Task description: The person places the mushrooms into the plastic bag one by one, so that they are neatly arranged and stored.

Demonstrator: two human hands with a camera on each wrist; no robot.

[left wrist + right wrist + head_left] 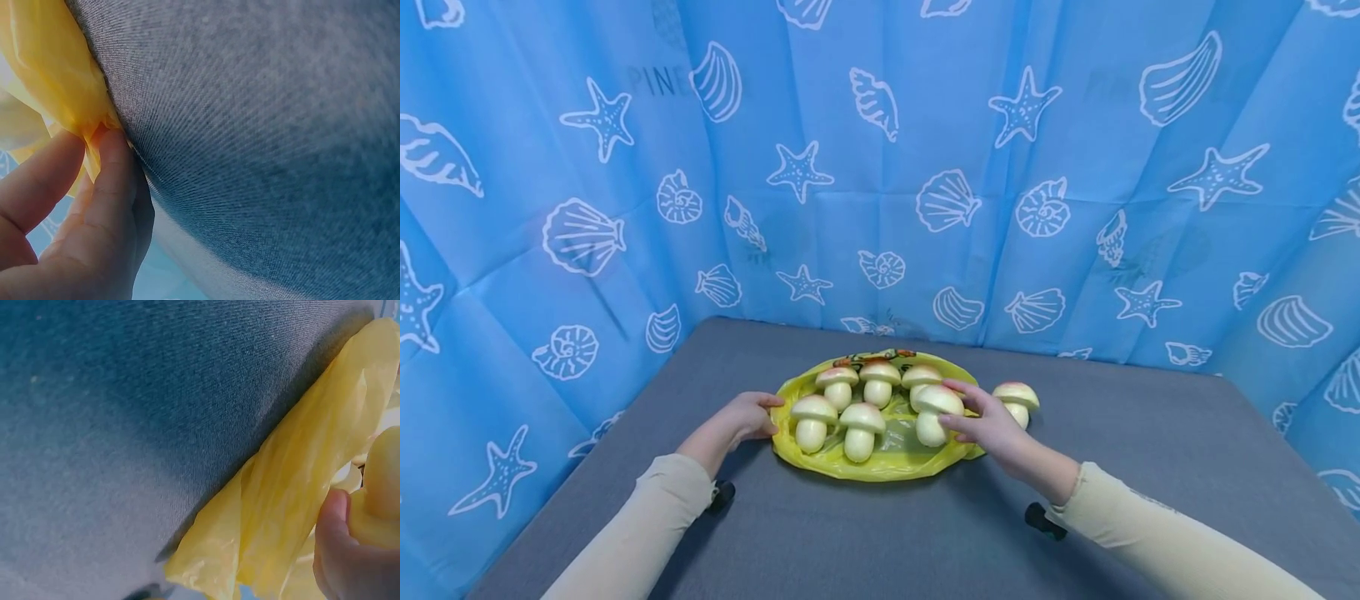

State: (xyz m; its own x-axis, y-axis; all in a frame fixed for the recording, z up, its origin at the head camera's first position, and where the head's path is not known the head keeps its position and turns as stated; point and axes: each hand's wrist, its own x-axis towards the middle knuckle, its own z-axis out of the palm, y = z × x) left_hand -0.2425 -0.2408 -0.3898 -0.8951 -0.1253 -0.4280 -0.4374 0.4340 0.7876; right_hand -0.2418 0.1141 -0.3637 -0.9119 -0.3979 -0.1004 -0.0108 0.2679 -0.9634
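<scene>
A yellow plastic bag (880, 472) lies spread wide at the middle of the table, with several cream toy mushrooms (861, 429) with reddish-tinged caps inside its rim. My left hand (747, 419) pinches the bag's left edge between thumb and fingers; the left wrist view shows the gathered yellow film (94, 119) there. Over the bag's right side, my right hand (992, 427) grips one mushroom (932, 417) by its side. Part of that mushroom (382, 481) appears in the right wrist view beside the thumb. Another mushroom (1017, 400) sits outside the bag, just beyond the right hand.
The bag stands on a grey cloth-covered table (850, 542). A blue curtain (880, 208) with white shells and starfish hangs behind the table and along its sides. Black wrist devices (1045, 521) are under both forearms.
</scene>
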